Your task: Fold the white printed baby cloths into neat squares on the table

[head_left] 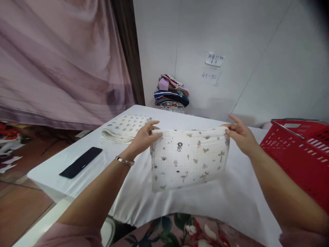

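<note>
A white cloth with small animal and palm prints (191, 159) hangs folded between my hands, over the near part of the table. My left hand (146, 137) pinches its upper left corner between thumb and fingers. At the upper right corner my right hand (239, 134) grips the same edge, the index finger raised. The cloth's top edge is pulled nearly straight and its lower part hangs down. Just beyond my left hand a second folded white cloth with a small leaf-like print (125, 127) lies on the table.
A white-covered table (115, 161) is in front of me, with a flat black phone-like object (81, 162) at its left. To the right stands a red plastic basket (290, 157) with a metal handle. Folded fabrics (171, 92) are piled by the wall, and a pink curtain (64, 61) hangs left.
</note>
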Demonstrator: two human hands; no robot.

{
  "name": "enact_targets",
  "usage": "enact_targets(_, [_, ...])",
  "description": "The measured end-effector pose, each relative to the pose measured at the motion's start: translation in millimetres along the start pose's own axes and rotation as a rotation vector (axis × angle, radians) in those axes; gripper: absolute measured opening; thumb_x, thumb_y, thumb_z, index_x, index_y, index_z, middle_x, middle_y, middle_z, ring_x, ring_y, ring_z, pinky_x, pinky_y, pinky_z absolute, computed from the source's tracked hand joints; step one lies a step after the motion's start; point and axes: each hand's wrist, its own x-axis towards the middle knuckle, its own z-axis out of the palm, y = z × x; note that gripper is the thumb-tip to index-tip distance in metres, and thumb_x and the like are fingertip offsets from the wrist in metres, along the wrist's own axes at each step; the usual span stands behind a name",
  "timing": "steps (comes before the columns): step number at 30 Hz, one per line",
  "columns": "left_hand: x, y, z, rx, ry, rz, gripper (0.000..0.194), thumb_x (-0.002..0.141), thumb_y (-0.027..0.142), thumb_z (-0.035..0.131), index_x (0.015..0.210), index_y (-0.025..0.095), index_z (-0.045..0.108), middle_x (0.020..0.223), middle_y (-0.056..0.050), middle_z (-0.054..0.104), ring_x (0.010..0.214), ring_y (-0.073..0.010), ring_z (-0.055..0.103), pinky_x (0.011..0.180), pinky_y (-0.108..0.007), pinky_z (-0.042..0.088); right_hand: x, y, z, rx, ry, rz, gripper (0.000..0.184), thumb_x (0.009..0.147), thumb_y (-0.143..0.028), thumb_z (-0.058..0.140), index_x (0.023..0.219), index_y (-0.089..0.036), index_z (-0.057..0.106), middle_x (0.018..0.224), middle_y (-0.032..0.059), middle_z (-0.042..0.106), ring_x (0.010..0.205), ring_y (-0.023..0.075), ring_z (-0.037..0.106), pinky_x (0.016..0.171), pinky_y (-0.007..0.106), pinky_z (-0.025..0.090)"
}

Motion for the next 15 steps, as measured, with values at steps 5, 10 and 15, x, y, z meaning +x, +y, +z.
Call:
enact_targets(5, [21,-67,39.5,-0.062,-0.028,-0.404,0.046,0.069,0.035,0.066,0.111,0.018,0.059,0.085,-0.004,0.062,0.078,-0.0149,0.059,0.069,-0.025,0.046,9,71,48,0.065,0.036,0.426,0.063,0.070,-0.030,0.060,0.130,-0.015,0.045,0.075,0.0006,0.062,0.062,0.0126,0.057,0.060,0.025,0.048])
enact_targets(10, [26,-104,71.2,-0.094,-0.007,-0.604,0.042,0.073,0.030,0.062,0.111,0.011,0.055,0.085,-0.007,0.063,0.067,-0.0134,0.058,0.060,-0.024,0.044,3,116,86,0.034,0.080,0.676,0.052,0.074,-0.031,0.055,0.123,-0.013,0.053,0.079,0.0054,0.064,0.064,0.0146,0.060,0.057,0.025,0.049])
enact_targets(15, [32,-114,72.5,-0.071,-0.006,-0.588,0.044,0.074,0.035,0.062,0.113,0.015,0.055,0.092,-0.008,0.064,0.066,-0.0127,0.058,0.056,-0.023,0.043,7,128,83,0.039,0.051,0.636,0.058,0.069,-0.035,0.064,0.122,-0.016,0.054,0.094,0.0083,0.063,0.074,0.0169,0.063,0.063,0.026,0.051])
